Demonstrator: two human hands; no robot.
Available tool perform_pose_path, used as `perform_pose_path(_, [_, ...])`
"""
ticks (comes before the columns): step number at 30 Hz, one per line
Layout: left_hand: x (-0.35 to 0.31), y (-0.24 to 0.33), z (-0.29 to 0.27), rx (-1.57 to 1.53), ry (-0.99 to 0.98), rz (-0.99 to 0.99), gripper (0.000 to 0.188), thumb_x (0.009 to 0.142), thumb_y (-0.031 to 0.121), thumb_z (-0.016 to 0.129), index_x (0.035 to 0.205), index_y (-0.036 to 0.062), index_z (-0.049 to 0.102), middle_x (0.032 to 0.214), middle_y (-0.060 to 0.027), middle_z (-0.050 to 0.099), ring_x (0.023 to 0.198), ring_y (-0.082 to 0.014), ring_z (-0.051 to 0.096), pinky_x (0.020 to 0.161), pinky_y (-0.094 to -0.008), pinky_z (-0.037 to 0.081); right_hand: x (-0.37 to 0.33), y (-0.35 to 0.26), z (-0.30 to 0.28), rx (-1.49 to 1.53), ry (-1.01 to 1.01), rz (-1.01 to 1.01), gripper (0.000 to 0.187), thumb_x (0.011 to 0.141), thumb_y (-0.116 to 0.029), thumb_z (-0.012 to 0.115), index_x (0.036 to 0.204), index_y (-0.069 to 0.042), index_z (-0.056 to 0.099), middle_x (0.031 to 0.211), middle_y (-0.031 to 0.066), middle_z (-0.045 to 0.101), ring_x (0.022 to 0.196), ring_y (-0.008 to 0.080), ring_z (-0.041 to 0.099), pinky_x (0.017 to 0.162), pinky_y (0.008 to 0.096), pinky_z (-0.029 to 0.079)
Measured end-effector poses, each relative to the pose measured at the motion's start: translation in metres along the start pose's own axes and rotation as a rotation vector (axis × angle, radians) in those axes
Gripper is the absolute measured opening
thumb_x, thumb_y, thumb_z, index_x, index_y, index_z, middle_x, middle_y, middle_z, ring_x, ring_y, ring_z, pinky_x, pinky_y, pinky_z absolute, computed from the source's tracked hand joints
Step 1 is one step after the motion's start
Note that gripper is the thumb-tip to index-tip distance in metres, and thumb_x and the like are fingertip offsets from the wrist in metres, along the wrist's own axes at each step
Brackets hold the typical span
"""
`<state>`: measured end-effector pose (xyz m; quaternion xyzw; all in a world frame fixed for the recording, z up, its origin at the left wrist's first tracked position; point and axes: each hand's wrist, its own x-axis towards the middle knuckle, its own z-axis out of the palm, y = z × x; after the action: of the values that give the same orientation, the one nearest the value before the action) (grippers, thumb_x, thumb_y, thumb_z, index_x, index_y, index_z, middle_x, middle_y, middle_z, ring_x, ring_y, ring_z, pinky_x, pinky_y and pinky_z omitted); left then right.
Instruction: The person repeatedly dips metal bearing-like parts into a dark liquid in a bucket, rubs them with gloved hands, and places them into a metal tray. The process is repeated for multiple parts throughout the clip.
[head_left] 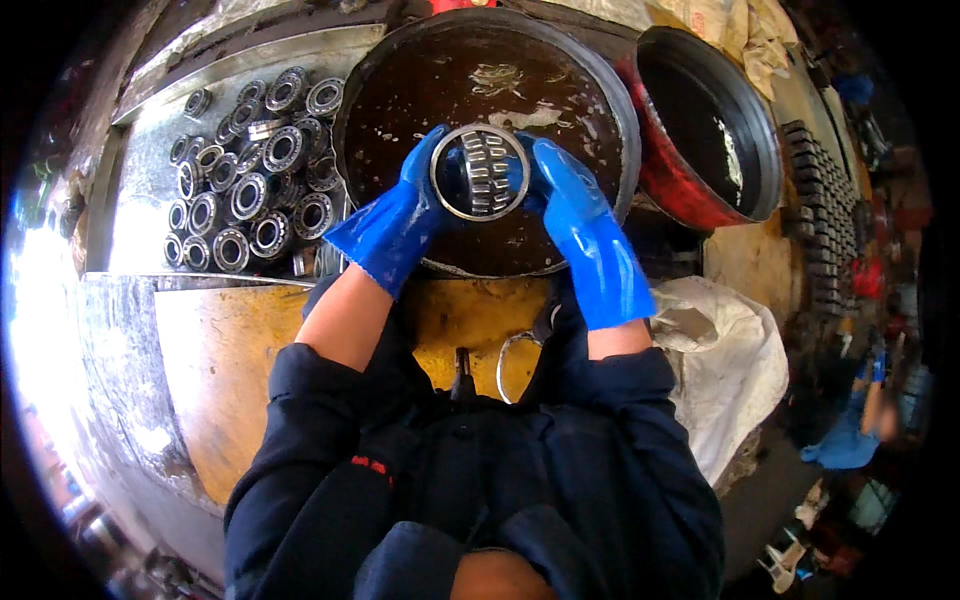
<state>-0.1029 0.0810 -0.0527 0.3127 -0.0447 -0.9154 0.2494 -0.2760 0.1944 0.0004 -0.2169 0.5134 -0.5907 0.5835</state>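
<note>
Over the round tub (624, 120), I see one bearing (488, 172) held between left hand (412, 192) and right hand (568, 185), both half curled at its sides.

my 1 view comes from the head of the person (590, 480), the left of 2 fisheye cameras side by side. i look steeply down: the dark jacket (450, 470) sits close at the bottom of the frame, the left hand (408, 205) and right hand (572, 190) farther out above centre, straight edges bending toward the rim.
</note>
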Motion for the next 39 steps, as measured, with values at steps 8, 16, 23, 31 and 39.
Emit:
perform_pose_path(8, [0.035,-0.007,-0.038,0.081,0.068,0.175,0.051,0.106,0.048,0.046,0.125,0.0061,0.069,0.119,-0.0165,0.074,0.103,-0.0337,0.071,0.096,-0.0506,0.057,-0.002,0.019,0.003,-0.255,0.152,-0.223,0.048,0.105,-0.038,0.060,0.135,-0.003,0.065,0.128,0.0145,0.070,0.115,0.0227,0.067,0.098,0.0373,0.054])
perform_pose_path(16, [-0.006,-0.037,-0.024,1.338,0.064,1.050,0.053,0.098,-0.004,0.059,0.148,-0.0079,0.046,0.137,-0.0243,0.064,0.126,-0.0281,0.064,0.109,-0.0371,0.049,0.005,0.028,-0.011,-0.259,0.121,-0.302,0.064,0.098,-0.046,0.068,0.139,0.003,0.059,0.128,0.0170,0.069,0.116,0.0230,0.066,0.100,0.0356,0.053])
perform_pose_path(23, [-0.019,-0.029,-0.024,1.130,0.042,0.931,0.049,0.100,-0.002,0.056,0.148,-0.0080,0.046,0.134,-0.0232,0.066,0.126,-0.0272,0.064,0.111,-0.0357,0.047,-0.008,0.017,0.017,-0.624,0.168,-0.360,0.071,0.093,-0.045,0.074,0.141,0.003,0.056,0.127,0.0164,0.069,0.115,0.0218,0.065,0.098,0.0350,0.053])
perform_pose_path(31, [-0.018,-0.032,-0.025,1.048,0.105,0.849,0.046,0.106,0.010,0.055,0.150,-0.0041,0.047,0.137,-0.0161,0.065,0.126,-0.0224,0.062,0.109,-0.0357,0.048,0.025,0.046,0.017,-0.261,0.076,-0.267,0.060,0.091,-0.036,0.078,0.136,0.000,0.059,0.119,0.0152,0.071,0.107,0.0219,0.068,0.093,0.0353,0.057])
perform_pose_path(39, [-0.001,-0.022,0.009,0.187,-0.173,0.214,0.028,0.104,0.020,0.056,0.129,0.0095,0.063,0.122,-0.0104,0.070,0.108,-0.0249,0.069,0.096,-0.0439,0.058,0.062,0.047,-0.029,0.389,-0.022,0.092,0.048,0.100,-0.045,0.063,0.136,-0.012,0.063,0.126,0.0105,0.072,0.114,0.0283,0.069,0.101,0.0471,0.056])
